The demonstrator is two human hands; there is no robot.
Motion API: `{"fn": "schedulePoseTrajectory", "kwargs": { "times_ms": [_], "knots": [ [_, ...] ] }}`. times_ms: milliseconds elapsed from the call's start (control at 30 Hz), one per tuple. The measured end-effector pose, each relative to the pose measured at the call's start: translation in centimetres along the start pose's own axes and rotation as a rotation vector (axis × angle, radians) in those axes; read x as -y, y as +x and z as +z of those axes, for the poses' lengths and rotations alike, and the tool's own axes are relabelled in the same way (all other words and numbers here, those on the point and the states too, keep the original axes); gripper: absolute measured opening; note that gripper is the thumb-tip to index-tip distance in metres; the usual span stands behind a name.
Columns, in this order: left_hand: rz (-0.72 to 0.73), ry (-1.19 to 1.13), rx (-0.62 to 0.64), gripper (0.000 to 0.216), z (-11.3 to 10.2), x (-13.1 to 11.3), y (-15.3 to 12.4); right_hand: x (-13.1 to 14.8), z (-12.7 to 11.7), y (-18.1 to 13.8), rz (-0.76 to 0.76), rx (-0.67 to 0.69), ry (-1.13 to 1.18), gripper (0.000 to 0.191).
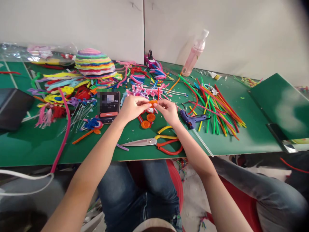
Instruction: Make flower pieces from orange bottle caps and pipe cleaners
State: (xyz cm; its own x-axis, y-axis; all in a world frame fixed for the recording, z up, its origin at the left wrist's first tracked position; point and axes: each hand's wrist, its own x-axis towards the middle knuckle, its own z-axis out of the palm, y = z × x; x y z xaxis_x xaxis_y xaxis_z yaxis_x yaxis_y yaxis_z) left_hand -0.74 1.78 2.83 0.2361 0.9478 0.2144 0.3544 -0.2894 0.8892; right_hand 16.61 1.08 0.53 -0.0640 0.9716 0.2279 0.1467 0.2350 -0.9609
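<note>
Over the middle of the green table, my left hand (133, 108) and my right hand (168, 110) pinch an orange pipe cleaner (153, 102) between them. Its shape is partly covered by my fingertips. Just below my hands lie an orange coil (151, 117) and a second orange coil (145, 124), both wound flat. Scissors (154, 141) with one yellow and one red handle lie in front of me, blades to the left. A blue glue gun (191, 119) rests beside my right hand, a clear glue stick reaching from it. Left of my left hand sits a phone (116, 103).
Loose coloured pipe cleaners (214, 112) spread to the right, near a pink bottle (195, 53). A striped dome-shaped piece (94, 64) and finished pipe-cleaner pieces crowd the back left. A green board (282, 103) stands at the right. Another person's leg (256, 183) is beside me.
</note>
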Motion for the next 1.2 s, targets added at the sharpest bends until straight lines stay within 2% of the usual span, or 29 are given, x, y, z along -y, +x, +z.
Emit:
{"fn": "schedulePoseTrajectory", "kwargs": {
  "times_ms": [167, 333, 633, 800, 900, 967, 1100, 1200],
  "knots": [
    [0.017, -0.170, -0.145, 0.039, 1.3, 0.1, 0.0, 0.0, 0.5, -0.2, 0.009, -0.088, 0.082, 0.039],
    [-0.074, -0.316, -0.126, 0.039, 2.9, 0.3, -0.5, -0.1, 1.1, -0.6, -0.009, -0.142, 0.067, 0.036],
    [-0.059, -0.126, -0.165, 0.030, 2.1, -0.9, -0.7, 0.3, 0.7, -0.5, -0.063, -0.141, -0.030, 0.029],
    [-0.067, -0.169, -0.183, 0.036, 2.1, -0.5, -0.6, 1.1, 0.0, -0.4, -0.041, -0.016, -0.087, 0.027],
    [-0.060, -0.170, -0.171, 0.036, 2.0, 0.1, -0.4, 3.0, -1.9, -1.3, -0.081, 0.080, -0.311, 0.016],
    [-0.055, -0.163, -0.183, 0.035, 1.9, 0.4, -0.3, 4.6, -4.0, -2.6, -0.106, 0.153, -0.582, 0.010],
    [-0.008, -0.127, -0.219, 0.029, 1.7, 0.6, -0.1, 6.4, -9.1, -5.5, 0.121, 0.330, -1.154, 0.020],
    [0.020, -0.090, -0.214, 0.024, 1.8, 0.4, -0.2, 5.8, -12.2, -6.4, 0.145, 0.366, -1.399, 0.038]
  ]
}}
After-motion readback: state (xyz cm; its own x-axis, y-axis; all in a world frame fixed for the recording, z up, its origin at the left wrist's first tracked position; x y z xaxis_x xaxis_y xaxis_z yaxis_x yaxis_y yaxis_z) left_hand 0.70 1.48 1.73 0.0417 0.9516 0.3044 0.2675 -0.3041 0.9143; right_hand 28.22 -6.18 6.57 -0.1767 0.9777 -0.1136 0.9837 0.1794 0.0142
